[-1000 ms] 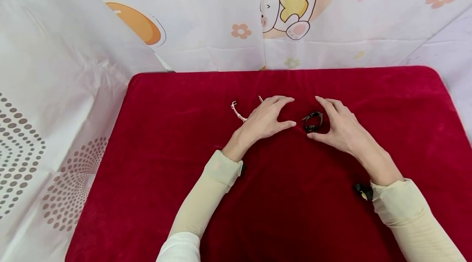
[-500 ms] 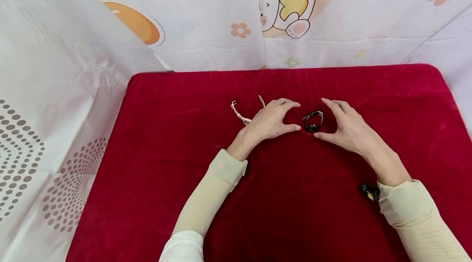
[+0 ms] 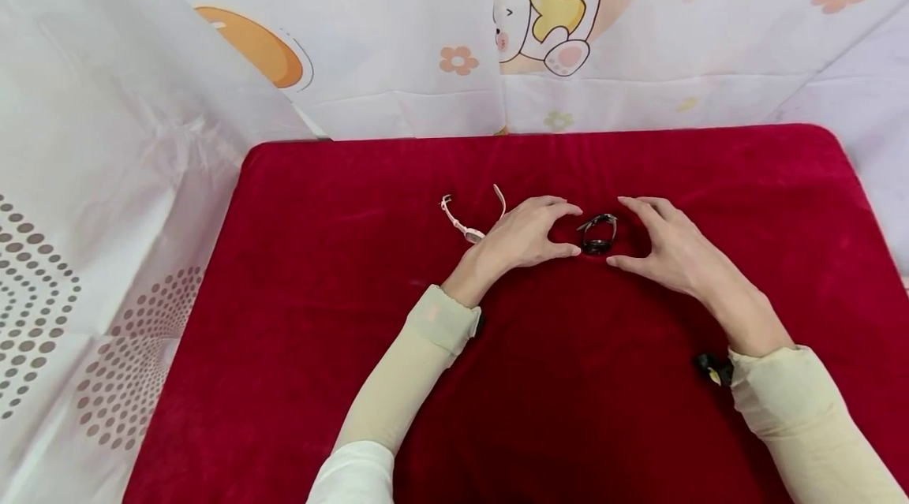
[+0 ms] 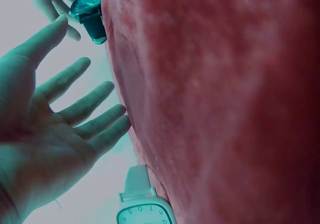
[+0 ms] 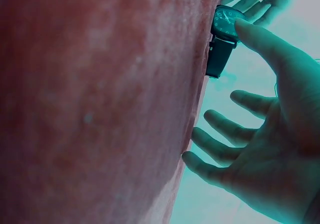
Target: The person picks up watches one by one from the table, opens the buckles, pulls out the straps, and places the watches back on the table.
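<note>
A black wristwatch (image 3: 599,237) stands on its side on the red cloth, its strap curved into a loop. My left hand (image 3: 524,237) is to its left, fingers gently bent and thumb apart from them. The thumb tip comes very near the watch; contact cannot be told. On the other side my right hand (image 3: 667,248) curves toward the same watch with nothing in its grasp. The right wrist view shows the black watch's dial (image 5: 227,21) with the thumb tip overlapping it. Behind my left hand lies a pale pink wristwatch (image 3: 472,235), strap spread open, partly covered in the head view.
Red velvety cloth (image 3: 298,291) covers the table, whose far corners are rounded. White printed curtains (image 3: 398,31) hang behind it and along the left side. A small black device (image 3: 712,369) sits at my right cuff.
My left hand has shifted right, closer to the black watch, uncovering more of the pink one. My right hand has drawn slightly right, away from the black watch. Both watches stay in place.
</note>
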`<state>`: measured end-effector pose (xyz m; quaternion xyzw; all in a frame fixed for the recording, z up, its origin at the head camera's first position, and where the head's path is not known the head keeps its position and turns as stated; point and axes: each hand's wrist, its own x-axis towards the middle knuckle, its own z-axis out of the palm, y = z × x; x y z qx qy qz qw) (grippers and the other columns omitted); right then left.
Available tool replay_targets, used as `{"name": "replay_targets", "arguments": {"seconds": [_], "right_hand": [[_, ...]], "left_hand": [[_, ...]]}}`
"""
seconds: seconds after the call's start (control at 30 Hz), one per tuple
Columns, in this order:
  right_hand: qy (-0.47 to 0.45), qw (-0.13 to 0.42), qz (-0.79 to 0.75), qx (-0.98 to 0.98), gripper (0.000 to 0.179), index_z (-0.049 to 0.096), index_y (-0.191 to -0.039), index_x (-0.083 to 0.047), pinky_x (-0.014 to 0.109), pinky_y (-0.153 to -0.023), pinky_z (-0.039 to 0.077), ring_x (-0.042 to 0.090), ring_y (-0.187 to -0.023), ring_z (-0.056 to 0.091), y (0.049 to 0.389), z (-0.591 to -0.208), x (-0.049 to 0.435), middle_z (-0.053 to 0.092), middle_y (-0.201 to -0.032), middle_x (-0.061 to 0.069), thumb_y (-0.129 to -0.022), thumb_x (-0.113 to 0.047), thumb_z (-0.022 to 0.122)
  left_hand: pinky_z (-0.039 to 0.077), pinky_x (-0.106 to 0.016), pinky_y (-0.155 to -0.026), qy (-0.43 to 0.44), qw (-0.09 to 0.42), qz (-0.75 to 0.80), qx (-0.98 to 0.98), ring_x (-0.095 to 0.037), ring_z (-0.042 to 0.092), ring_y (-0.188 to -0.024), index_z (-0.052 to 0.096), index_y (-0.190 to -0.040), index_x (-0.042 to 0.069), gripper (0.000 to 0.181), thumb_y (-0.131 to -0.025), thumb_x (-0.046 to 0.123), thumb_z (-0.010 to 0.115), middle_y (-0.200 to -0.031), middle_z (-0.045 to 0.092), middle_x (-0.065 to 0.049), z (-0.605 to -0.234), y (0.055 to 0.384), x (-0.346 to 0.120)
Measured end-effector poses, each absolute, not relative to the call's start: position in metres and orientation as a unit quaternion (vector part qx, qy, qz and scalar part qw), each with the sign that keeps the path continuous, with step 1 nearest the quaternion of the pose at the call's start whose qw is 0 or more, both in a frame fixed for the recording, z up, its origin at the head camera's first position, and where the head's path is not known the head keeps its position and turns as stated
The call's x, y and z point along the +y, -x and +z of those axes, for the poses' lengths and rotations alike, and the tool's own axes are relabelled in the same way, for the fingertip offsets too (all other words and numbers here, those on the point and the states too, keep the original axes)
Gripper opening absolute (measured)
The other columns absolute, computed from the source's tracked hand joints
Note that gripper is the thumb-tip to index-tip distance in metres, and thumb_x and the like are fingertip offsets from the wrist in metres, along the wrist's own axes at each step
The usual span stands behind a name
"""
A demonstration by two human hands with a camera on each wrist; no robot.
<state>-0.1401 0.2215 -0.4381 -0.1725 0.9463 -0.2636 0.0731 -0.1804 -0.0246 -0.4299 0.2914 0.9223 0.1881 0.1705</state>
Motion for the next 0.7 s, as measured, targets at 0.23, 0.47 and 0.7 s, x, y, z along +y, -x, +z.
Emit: {"name": "replay_targets", "arguments": {"seconds": [0.23,0.47,0.7], "right_hand": [[0.191,0.062,-0.249,0.947,0.077,0.05,-0.141,-0.001,0.062,-0.102,0.035,0.047,-0.124,0.042,0.142,-0.438,0.222,0.043,-0.141,0.025,-0.08,-0.03,0.085],[0.201,0.052,-0.239,0.949,0.071,0.055,-0.136,0.001,0.062,-0.102,0.036,0.048,-0.122,0.045,0.143,-0.438,0.222,0.044,-0.139,0.026,-0.079,-0.03,0.085],[0.194,0.063,-0.226,0.953,0.068,0.057,-0.135,-0.001,0.061,-0.104,0.035,0.048,-0.124,0.043,0.143,-0.439,0.222,0.045,-0.139,0.026,-0.081,-0.035,0.083]], "left_hand": [[0.034,-0.027,-0.112,-0.303,0.164,0.184,0.92,-0.017,0.039,-0.138,0.054,-0.143,0.021,0.06,-0.091,0.047,0.07,-0.148,0.047,-0.002,-0.43,0.181,-0.019],[0.035,-0.03,-0.111,-0.305,0.154,0.182,0.922,-0.019,0.04,-0.137,0.058,-0.14,0.021,0.057,-0.09,0.045,0.071,-0.147,0.048,-0.004,-0.432,0.181,-0.014],[0.035,-0.037,-0.112,-0.291,0.155,0.158,0.931,-0.024,0.035,-0.14,0.06,-0.137,0.026,0.052,-0.091,0.047,0.07,-0.15,0.044,-0.005,-0.434,0.178,-0.009]]}}
